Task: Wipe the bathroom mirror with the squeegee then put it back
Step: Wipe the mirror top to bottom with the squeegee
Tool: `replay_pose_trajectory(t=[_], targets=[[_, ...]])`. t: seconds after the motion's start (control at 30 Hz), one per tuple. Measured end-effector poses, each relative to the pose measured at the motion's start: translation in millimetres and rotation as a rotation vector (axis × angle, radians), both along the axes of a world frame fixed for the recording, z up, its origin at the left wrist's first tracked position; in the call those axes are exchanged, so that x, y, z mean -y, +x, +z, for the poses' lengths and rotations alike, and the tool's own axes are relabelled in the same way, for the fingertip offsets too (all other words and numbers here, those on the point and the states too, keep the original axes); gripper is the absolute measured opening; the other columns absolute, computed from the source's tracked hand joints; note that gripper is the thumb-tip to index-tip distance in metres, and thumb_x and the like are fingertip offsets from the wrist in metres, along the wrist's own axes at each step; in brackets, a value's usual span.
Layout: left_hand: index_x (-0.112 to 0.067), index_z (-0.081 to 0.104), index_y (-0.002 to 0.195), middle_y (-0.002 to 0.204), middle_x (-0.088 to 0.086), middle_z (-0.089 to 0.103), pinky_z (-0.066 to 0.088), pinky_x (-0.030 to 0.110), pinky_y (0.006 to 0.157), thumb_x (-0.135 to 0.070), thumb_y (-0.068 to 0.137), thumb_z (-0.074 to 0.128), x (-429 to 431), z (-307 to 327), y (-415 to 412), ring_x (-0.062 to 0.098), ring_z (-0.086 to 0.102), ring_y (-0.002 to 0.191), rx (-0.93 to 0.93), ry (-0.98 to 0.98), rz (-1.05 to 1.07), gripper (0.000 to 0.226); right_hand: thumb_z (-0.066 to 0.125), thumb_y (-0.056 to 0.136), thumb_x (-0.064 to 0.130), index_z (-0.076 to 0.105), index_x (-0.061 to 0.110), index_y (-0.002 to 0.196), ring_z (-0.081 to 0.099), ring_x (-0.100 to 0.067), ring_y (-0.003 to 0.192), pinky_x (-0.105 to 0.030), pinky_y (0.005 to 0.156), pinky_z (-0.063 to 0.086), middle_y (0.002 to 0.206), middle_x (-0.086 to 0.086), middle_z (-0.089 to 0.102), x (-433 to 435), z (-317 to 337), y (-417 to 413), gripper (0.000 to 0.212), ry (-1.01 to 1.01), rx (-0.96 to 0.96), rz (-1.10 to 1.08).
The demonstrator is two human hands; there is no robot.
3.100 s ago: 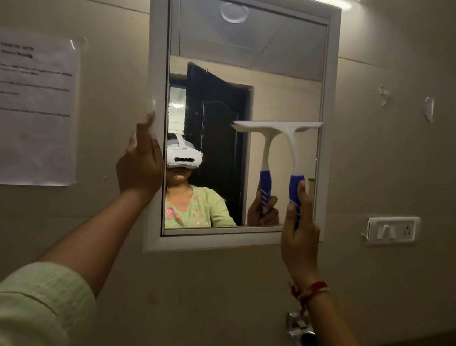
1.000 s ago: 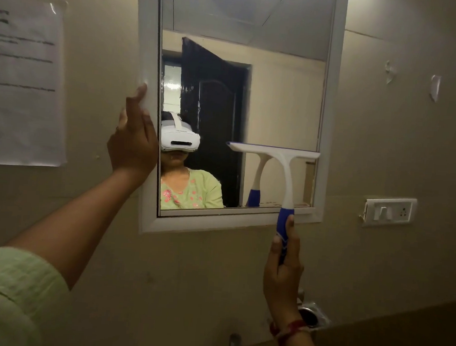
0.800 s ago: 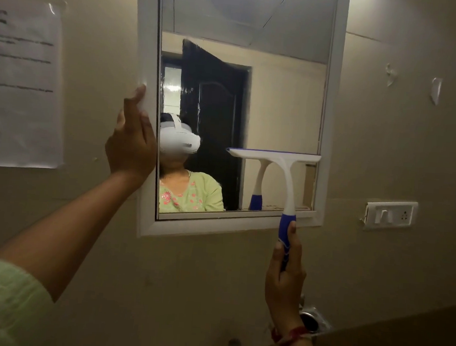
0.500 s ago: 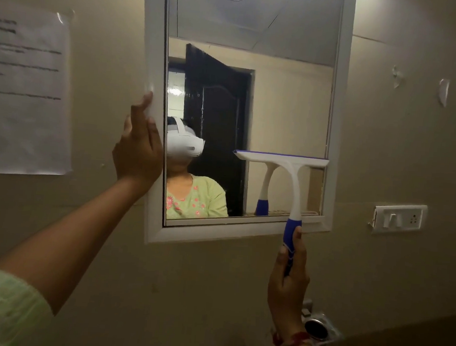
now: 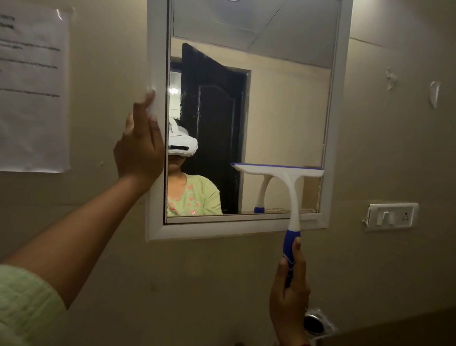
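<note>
Head | right hand point(image 5: 289, 298) clamps squeegee point(image 5: 289, 174), blade low on mirror point(image 5: 280, 109) | left hand point(image 5: 139, 150) seemingly flat on frame point(image 5: 155, 46)

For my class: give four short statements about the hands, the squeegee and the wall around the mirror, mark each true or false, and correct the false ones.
1. The right hand grips the squeegee by its blue handle. True.
2. The squeegee's blade lies on the upper left of the mirror. False: it lies across the lower right of the glass.
3. The left hand rests on the mirror's left frame edge. True.
4. The paper sheet hangs right of the mirror. False: it hangs on the left; the switch plate is on the right.
</note>
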State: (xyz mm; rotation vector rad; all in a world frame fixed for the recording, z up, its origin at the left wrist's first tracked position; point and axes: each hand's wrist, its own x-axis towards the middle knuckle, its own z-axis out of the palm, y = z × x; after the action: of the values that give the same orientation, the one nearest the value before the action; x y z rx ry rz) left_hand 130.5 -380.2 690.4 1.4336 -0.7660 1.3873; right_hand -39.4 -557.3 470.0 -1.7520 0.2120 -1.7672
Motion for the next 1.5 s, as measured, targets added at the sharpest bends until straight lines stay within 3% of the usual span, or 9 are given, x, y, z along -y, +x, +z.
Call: replay_pose_trajectory(t=[0.2, 0.33, 0.53, 0.77, 0.9, 1.07, 1.3, 1.4, 1.5], targets=[[-0.022, 0.036, 0.136, 0.127, 0.009, 0.055, 0.034, 0.029, 0.062, -0.026, 0.1, 0.027, 0, -1, -1, 0.034, 0.06, 0.083, -0.028, 0.01, 0.01, 0.037, 0.036, 0.097, 0.029, 0.024, 0.048, 0.135, 0.05, -0.005, 0.052, -0.008, 0.044, 0.04, 0.078, 0.002, 0.054, 3, 22, -5, 0.045, -0.031, 0.016, 0.023], [-0.021, 0.036, 0.137, 0.131, 0.005, 0.053, 0.033, 0.027, 0.061, -0.025, 0.1, 0.028, -1, -1, -2, 0.031, 0.06, 0.084, -0.023, 0.018, 0.025, 0.038, 0.036, 0.092, 0.03, 0.022, 0.047, 0.136, 0.049, -0.009, 0.052, -0.01, 0.046, 0.043, 0.087, 0.006, 0.055, 2, 17, -3, 0.049, -0.018, -0.013, 0.01], [-0.02, 0.036, 0.138, 0.133, 0.004, 0.052, 0.029, 0.02, 0.058, -0.024, 0.1, 0.028, 0, -1, -3, 0.028, 0.059, 0.084, -0.017, 0.012, 0.011, 0.039, 0.04, 0.093, 0.018, 0.02, 0.039, 0.138, 0.047, -0.006, 0.056, -0.017, 0.049, 0.039, 0.076, 0.004, 0.049, -4, -33, -15, 0.054, 0.0, -0.138, -0.005], [-0.021, 0.034, 0.138, 0.131, 0.007, 0.052, 0.032, 0.026, 0.06, -0.025, 0.1, 0.028, -1, -1, -1, 0.032, 0.06, 0.079, -0.029, 0.023, 0.018, 0.038, 0.035, 0.095, 0.033, 0.022, 0.042, 0.138, 0.052, -0.008, 0.052, -0.013, 0.042, 0.045, 0.072, 0.004, 0.053, 8, 25, -21, 0.046, -0.025, -0.05, 0.015], [-0.02, 0.034, 0.138, 0.129, 0.008, 0.054, 0.031, 0.027, 0.058, -0.025, 0.1, 0.027, -1, -2, -1, 0.032, 0.059, 0.076, -0.026, 0.018, 0.023, 0.039, 0.035, 0.092, 0.05, 0.018, 0.052, 0.134, 0.049, -0.013, 0.051, -0.018, 0.047, 0.045, 0.075, 0.001, 0.052, 5, -7, -22, 0.046, -0.017, -0.096, -0.002], [-0.02, 0.036, 0.137, 0.131, 0.006, 0.053, 0.031, 0.028, 0.061, -0.024, 0.1, 0.027, 1, -2, -2, 0.033, 0.06, 0.082, -0.035, 0.0, 0.046, 0.038, 0.039, 0.089, 0.027, 0.014, 0.069, 0.126, 0.054, -0.017, 0.058, -0.021, 0.051, 0.048, 0.084, 0.007, 0.054, 0, -54, -28, 0.062, 0.046, -0.172, -0.009], [-0.024, 0.034, 0.137, 0.132, 0.002, 0.053, 0.033, 0.026, 0.065, -0.028, 0.099, 0.024, 3, -1, 0, 0.031, 0.059, 0.092, -0.033, -0.009, 0.083, 0.04, 0.039, 0.093, 0.025, 0.025, 0.042, 0.138, 0.051, -0.011, 0.061, -0.015, 0.054, 0.048, 0.101, 0.029, 0.053, -3, -22, -19, 0.05, 0.027, -0.098, 0.031], [-0.025, 0.035, 0.138, 0.123, 0.007, 0.058, 0.033, 0.03, 0.062, -0.028, 0.099, 0.024, 5, -1, 1, 0.034, 0.058, 0.085, -0.06, -0.031, 0.122, 0.04, 0.042, 0.094, 0.014, 0.022, 0.038, 0.137, 0.052, -0.014, 0.061, -0.025, 0.054, 0.049, 0.095, 0.014, 0.057, -4, -48, -28, 0.053, 0.055, -0.16, -0.006], [-0.02, 0.036, 0.137, 0.113, 0.014, 0.06, 0.031, 0.029, 0.061, -0.029, 0.098, 0.024, 6, 0, 3, 0.036, 0.058, 0.08, -0.08, -0.036, 0.138, 0.041, 0.039, 0.091, 0.027, 0.017, 0.052, 0.137, 0.054, -0.011, 0.063, -0.017, 0.057, 0.046, 0.095, -0.004, 0.058, -9, -68, -40, 0.056, 0.086, -0.227, -0.013]])
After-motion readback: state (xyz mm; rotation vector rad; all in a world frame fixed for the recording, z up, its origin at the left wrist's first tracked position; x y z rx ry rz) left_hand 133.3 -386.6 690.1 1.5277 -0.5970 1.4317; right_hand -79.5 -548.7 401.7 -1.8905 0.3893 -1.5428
